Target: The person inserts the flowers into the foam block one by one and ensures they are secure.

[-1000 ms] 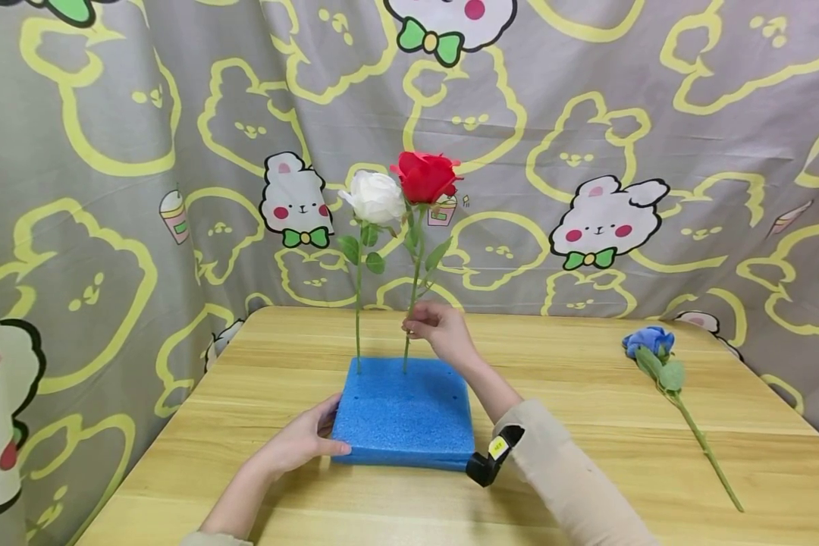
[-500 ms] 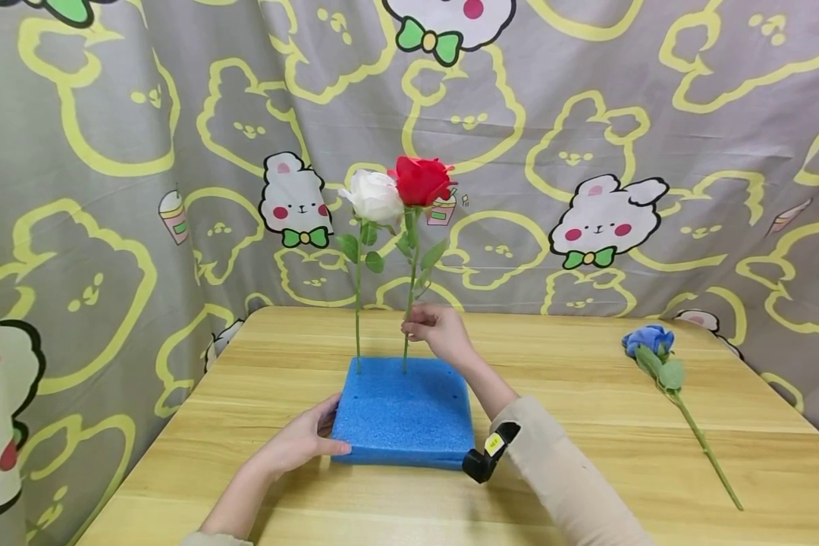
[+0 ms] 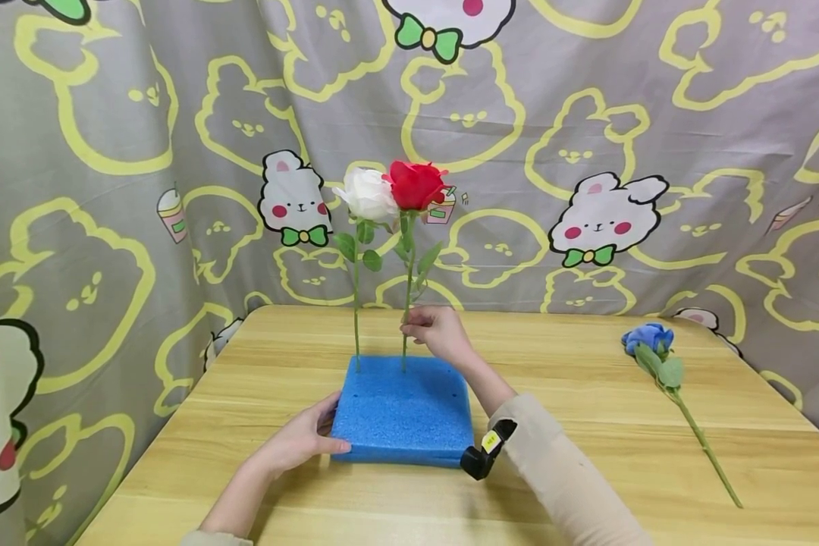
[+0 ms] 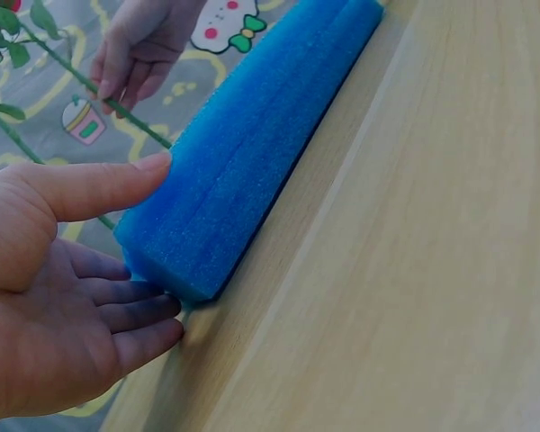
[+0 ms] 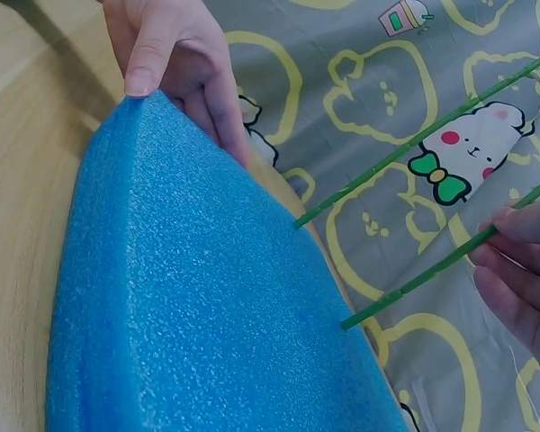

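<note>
Red rose point(image 3: 416, 186) has swung left, right grip point(image 3: 440, 334) pinching it, left grip point(image 3: 305, 438) clasping foam point(image 3: 404, 415) hiding its lower end.

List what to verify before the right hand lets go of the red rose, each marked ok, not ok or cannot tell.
1. Red rose stem in the blue foam block: ok, it enters the top.
2. Stem depth: cannot tell, its end is hidden.
3. Right hand on the stem: ok, pinching it above the foam.
4. Left hand on the block: ok, holding its near left corner.
5. White rose standing unheld: ok.
6. Blue rose inserted: not ok, lying on the table.
</note>
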### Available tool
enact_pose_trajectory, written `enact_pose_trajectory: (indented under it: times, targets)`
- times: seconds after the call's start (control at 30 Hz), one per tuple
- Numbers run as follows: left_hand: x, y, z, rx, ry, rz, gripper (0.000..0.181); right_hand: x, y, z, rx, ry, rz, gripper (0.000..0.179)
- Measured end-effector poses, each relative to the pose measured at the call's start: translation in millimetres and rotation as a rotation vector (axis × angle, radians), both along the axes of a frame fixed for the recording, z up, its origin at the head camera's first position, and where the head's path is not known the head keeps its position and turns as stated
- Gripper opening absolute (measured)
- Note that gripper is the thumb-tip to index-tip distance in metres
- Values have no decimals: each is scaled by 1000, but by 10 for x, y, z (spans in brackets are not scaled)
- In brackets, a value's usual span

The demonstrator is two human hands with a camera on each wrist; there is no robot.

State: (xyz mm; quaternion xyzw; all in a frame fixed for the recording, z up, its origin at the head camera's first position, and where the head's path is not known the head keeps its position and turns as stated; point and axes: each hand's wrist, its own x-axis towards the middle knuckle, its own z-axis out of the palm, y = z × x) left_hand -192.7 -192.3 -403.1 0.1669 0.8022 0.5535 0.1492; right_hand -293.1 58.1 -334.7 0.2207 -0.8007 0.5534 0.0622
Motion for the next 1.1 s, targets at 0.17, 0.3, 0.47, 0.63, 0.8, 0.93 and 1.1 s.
enact_pose_trajectory:
  times: [0.17, 0.3, 0.47, 0.63, 0.8, 0.93, 1.1]
  targets:
    - [1, 7, 9, -3, 1, 1, 97, -3, 2, 1, 12, 9, -1, 17]
    - [8, 12, 14, -9, 1, -1, 96, 2, -2, -4, 27, 11, -8, 15]
    - [12, 13, 21, -7, -3, -6, 96, 7, -8, -5, 38, 13, -21, 15]
    - [13, 10, 27, -8, -3, -3, 97, 8, -12, -10, 40, 35, -22, 14]
    - [13, 12, 29, -8, -6, -1, 97, 14, -14, -20, 48, 46, -19, 12]
    - [10, 14, 28, -14, -12, 7, 97, 10, -15, -34, 49, 39, -24, 11]
    - [10, 16, 32, -21, -18, 16, 97, -1, -22, -49, 66, 50, -46, 13]
